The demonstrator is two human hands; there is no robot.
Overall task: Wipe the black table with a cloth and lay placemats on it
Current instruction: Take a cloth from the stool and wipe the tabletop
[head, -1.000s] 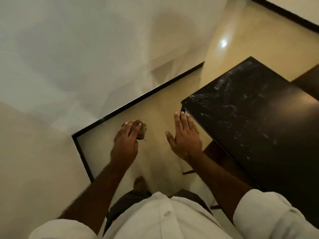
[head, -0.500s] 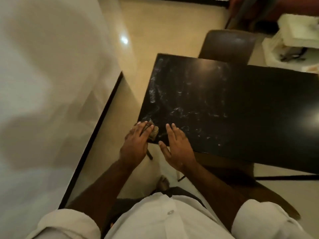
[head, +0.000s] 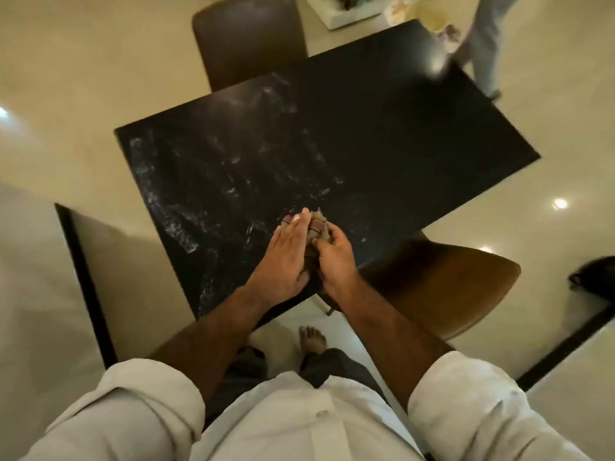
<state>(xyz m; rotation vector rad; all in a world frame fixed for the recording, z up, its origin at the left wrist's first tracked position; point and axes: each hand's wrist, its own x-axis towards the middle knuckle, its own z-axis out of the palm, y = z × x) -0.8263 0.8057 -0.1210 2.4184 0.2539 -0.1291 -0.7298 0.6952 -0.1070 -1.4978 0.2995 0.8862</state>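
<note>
The black table [head: 382, 138] fills the middle of the view, with white smears across its left half. Above its near edge I hold a small bunched brownish cloth [head: 316, 223] between both hands. My left hand [head: 286, 257] lies against the cloth's left side with straight fingers. My right hand [head: 334, 257] curls its fingers round the cloth from the right. Most of the cloth is hidden between my palms. I see no placemats.
A brown chair [head: 249, 38] stands at the table's far side, and another brown chair [head: 449, 284] is tucked in at the near right. A person's leg [head: 482, 44] is by the far right corner. A white tray [head: 349, 15] lies beyond the table. A dark object [head: 595, 274] sits on the floor at the right.
The view has swung from the wall onto the table. My hands moved over the tabletop and came together, and my right hand took hold of the cloth that only my left hand held.
</note>
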